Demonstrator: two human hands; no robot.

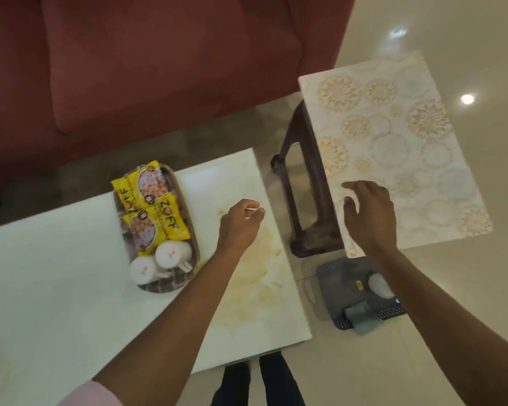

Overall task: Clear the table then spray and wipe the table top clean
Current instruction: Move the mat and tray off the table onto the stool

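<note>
The white table top (56, 288) carries yellowish-brown stains (255, 279) on its right part. On it stands an oval brown tray (195, 250) with two yellow snack packets (153, 206) and two white cups (159, 262) lying on their sides. My left hand (241, 227) hovers over the stained area, right of the tray, and pinches a small thin white scrap (251, 210) between thumb and fingertips. My right hand (370, 218) hangs over the patterned side table (393, 136) with fingers relaxed and spread, holding nothing.
A dark basket (329, 276) sits on the floor between the two tables, with a white bottle-like object (379, 285) and a green cloth (361, 316) in it. A red sofa (159, 68) stands behind the white table. My feet are at the table's near edge.
</note>
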